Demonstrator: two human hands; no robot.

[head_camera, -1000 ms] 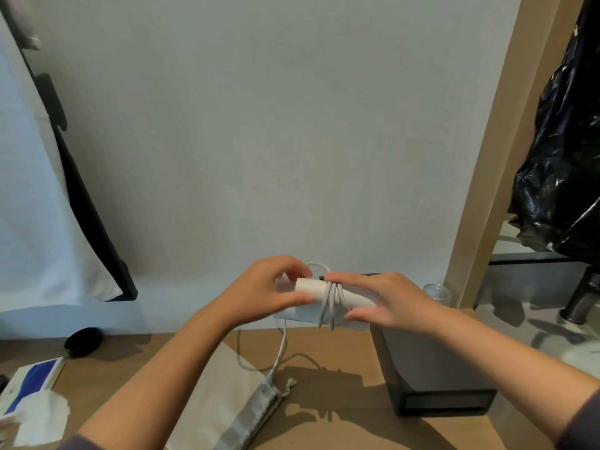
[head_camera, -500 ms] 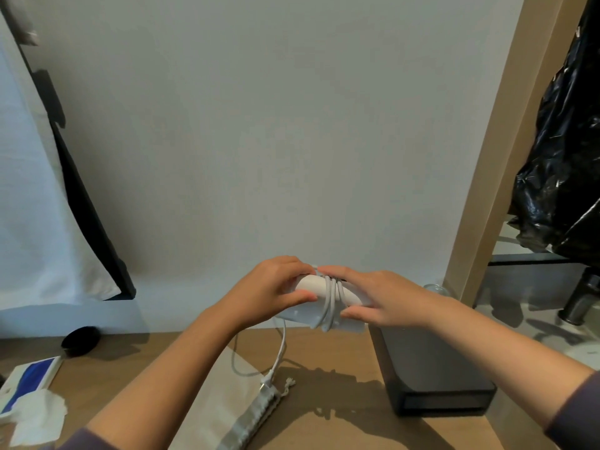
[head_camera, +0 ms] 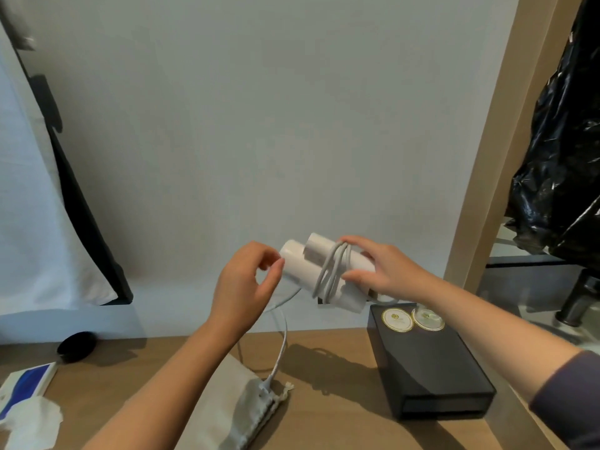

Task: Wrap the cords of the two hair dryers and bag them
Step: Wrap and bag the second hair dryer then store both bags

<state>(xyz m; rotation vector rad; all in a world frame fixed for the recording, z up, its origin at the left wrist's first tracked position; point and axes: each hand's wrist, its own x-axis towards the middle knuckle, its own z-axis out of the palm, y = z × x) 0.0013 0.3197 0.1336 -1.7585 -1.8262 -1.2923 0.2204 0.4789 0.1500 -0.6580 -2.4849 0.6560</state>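
A white hair dryer [head_camera: 300, 266], folded so two tubes lie side by side, is held in the air above the wooden counter. Several turns of its grey-white cord [head_camera: 332, 274] wrap its middle. My right hand [head_camera: 381, 271] grips the dryer's right end. My left hand [head_camera: 248, 282] is curled at the dryer's left end with thumb and forefinger close together; I cannot tell whether it pinches the cord. The loose cord hangs down behind that hand to the plug [head_camera: 265, 386], which rests on the mouth of a grey drawstring bag [head_camera: 227, 407]. No second dryer is visible.
A black box [head_camera: 431, 368] with two round gold-rimmed discs [head_camera: 410, 318] sits at the right. A black round object [head_camera: 76, 345], a blue-white packet [head_camera: 27, 381] and white tissue [head_camera: 32, 423] lie at the left. A wooden post [head_camera: 487, 164] and a black plastic bag [head_camera: 561, 157] stand right.
The dryer has tilted, its left end up and toward me, showing both tubes. My left hand has come off the dryer's end, and the black box top now shows.
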